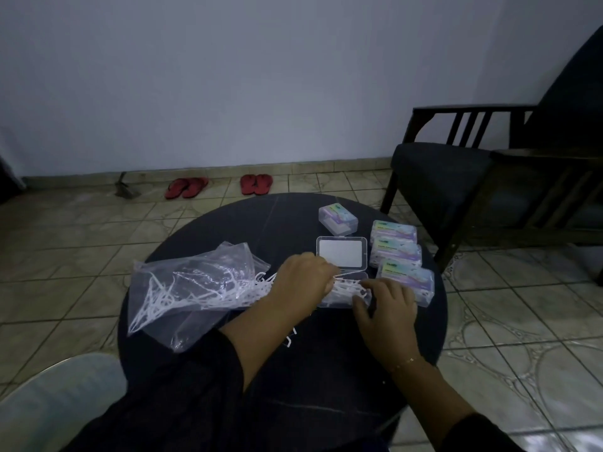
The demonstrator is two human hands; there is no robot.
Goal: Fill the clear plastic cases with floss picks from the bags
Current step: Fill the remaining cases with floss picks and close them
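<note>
While the open clear case (342,290) sits near the middle of the round dark table (202,360), its lid (341,252) is folded back flat on the far side, white inner face up. Long axis of the case tray runs left to right across the view. White floss picks (350,286) lie heaped in the tray, mostly lengthwise along that axis, though single picks are too tangled to tell apart.

Left hand (301,282): at the case's left end, fingers curled down onto the picks, pinching a bunch at the tray edge. Right hand (386,305): at the case's right end, fingers bent over the near right corner, thumb against the front wall, gripping the case.

Left of the case lies a crumpled clear plastic bag (192,282), mouth toward the case, with loose floss picks (182,290) spilling out toward the left hand. A second flat bag (192,331) shows partly beneath it.

Right of the case, three closed labelled cases (399,252) lie in a row, the nearest touching the right hand's far side. Beyond the case, a fourth closed case (337,218) sits alone. One stray pick (287,340) lies on the table nearer than the case.
</note>
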